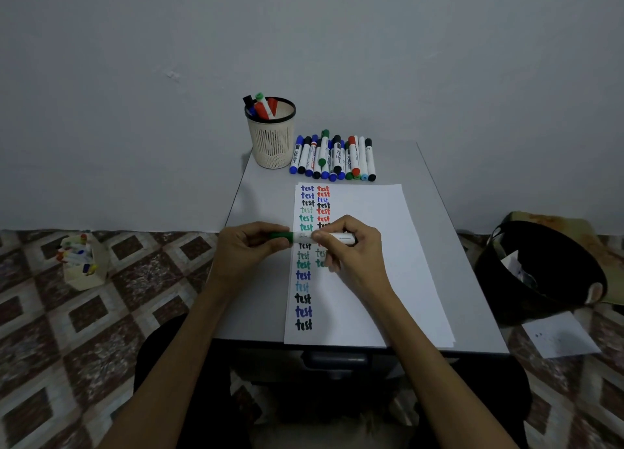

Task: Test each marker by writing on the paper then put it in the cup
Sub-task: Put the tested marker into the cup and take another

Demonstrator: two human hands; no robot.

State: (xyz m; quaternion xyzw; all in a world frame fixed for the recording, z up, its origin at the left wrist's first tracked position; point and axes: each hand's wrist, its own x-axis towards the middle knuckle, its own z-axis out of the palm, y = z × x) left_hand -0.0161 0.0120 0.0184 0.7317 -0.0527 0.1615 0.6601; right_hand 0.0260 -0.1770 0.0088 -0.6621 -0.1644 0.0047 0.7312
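A green marker lies level above the paper, held between both hands. My left hand grips its green cap end; my right hand grips the white barrel. The cap sits on the barrel or right against it. The paper carries two columns of the word "test" in blue, red, black and green. A beige mesh cup stands at the table's far left with several markers in it. A row of several capped markers lies just right of the cup, beyond the paper.
The small grey table stands against a plain wall. A beige box of markers sits on the patterned floor at left. A black bin and a loose sheet are on the floor at right.
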